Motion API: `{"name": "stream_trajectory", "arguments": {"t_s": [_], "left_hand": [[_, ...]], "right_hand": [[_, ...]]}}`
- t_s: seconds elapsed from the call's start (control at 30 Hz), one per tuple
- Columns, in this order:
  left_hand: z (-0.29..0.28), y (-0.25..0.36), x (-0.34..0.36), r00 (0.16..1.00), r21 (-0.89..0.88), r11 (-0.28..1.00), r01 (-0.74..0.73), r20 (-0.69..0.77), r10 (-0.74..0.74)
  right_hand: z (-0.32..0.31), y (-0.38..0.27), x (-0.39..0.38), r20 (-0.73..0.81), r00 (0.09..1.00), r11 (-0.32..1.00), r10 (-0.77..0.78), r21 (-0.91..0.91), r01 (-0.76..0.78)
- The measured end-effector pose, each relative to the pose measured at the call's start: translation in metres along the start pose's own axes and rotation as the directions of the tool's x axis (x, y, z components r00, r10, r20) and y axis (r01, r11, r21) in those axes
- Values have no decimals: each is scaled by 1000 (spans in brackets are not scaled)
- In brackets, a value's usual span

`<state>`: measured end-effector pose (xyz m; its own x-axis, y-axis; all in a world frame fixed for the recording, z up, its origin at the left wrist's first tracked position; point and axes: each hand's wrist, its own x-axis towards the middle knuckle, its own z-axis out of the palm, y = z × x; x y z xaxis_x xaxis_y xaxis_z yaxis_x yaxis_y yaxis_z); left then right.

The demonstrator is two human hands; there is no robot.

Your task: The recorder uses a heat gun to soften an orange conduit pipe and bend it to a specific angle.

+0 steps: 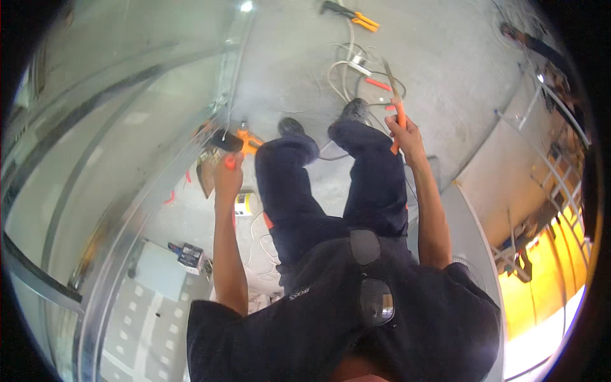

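Note:
My right hand (410,135) is closed round the orange handle of a long, thin-bladed hand tool (400,114), its narrow blade pointing away from me over the floor. My left hand (230,177) is closed on a tool with a black, blocky head and an orange-red grip, which looks like a hammer (226,140). Just right of that head lies an orange tool (247,139) on the floor, partly hidden. A brown, flat-sided thing (206,173) sits left of my left wrist. Below, a white and yellow tub (244,204) stands close to my left forearm.
Orange-handled pliers (356,18) lie at the far side of the concrete floor. Loose cables and a white power strip (359,65) spread beyond my feet. A metal-framed glass panel (137,210) bounds the left. At right stand a pale board (496,165) and metal racks (560,172).

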<state>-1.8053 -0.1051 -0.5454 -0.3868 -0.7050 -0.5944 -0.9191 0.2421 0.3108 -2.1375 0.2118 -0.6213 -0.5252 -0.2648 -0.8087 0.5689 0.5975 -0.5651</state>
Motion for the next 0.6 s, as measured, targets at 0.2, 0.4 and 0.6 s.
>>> {"name": "stream_trajectory", "arguments": {"t_s": [0.2, 0.4, 0.6], "left_hand": [[93, -103, 84, 994, -333, 943, 8, -100, -44], [188, -129, 157, 976, -342, 934, 102, -146, -160], [240, -161, 210, 973, -340, 915, 219, 8, -230]], "right_hand": [[121, 3, 96, 286, 946, 902, 153, -431, -15], [216, 70, 202, 454, 879, 713, -147, -567, 413], [316, 98, 264, 532, 821, 700, -206, -506, 503]]}}
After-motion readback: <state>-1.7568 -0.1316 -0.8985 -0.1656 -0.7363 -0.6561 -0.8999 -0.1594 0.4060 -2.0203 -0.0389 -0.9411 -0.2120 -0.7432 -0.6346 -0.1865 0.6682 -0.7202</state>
